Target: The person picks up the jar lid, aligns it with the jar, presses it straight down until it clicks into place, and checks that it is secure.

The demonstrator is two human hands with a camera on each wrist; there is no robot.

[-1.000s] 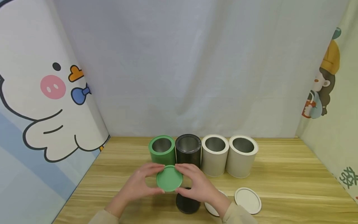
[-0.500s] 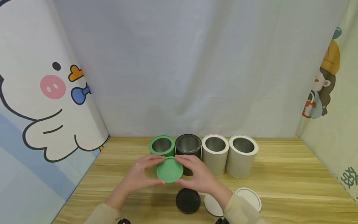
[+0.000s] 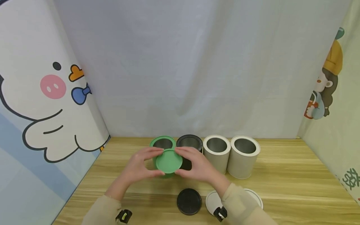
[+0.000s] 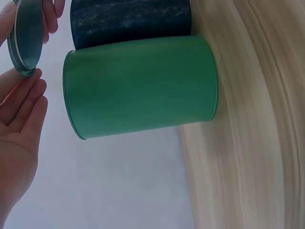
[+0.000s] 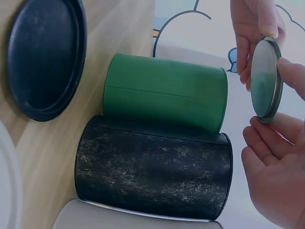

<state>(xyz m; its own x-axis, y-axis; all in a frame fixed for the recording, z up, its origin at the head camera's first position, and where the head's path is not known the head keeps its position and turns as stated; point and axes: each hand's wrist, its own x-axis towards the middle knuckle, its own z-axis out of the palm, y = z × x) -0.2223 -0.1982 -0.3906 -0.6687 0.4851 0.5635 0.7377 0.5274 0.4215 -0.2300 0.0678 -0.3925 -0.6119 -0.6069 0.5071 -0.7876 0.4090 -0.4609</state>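
Between both hands a round green lid [image 3: 169, 161] is held by its edge, in the air close to the open green can [image 3: 163, 141]. My left hand [image 3: 139, 165] pinches the lid's left edge with thumb and fingers; my right hand [image 3: 198, 164] pinches the right edge. The right wrist view shows the lid [image 5: 265, 78] standing off from the mouth of the green can [image 5: 164, 93]. From the left wrist the lid [image 4: 27, 36] also appears beyond the end of the green can [image 4: 143, 88]. A black can [image 3: 189, 143] stands beside the green one, partly hidden by my right hand.
Two off-white open cans [image 3: 216, 156] stand right of the black can in a row. A black lid [image 3: 189, 201] and two white lids [image 3: 213, 201] lie on the wooden table [image 3: 281, 175] in front. A grey curtain [image 3: 197, 68] hangs behind.
Both hands have carried the green lid forward, away from the body, and it now overlaps the green can's rim in the head view. The cans and other lids stay in place.
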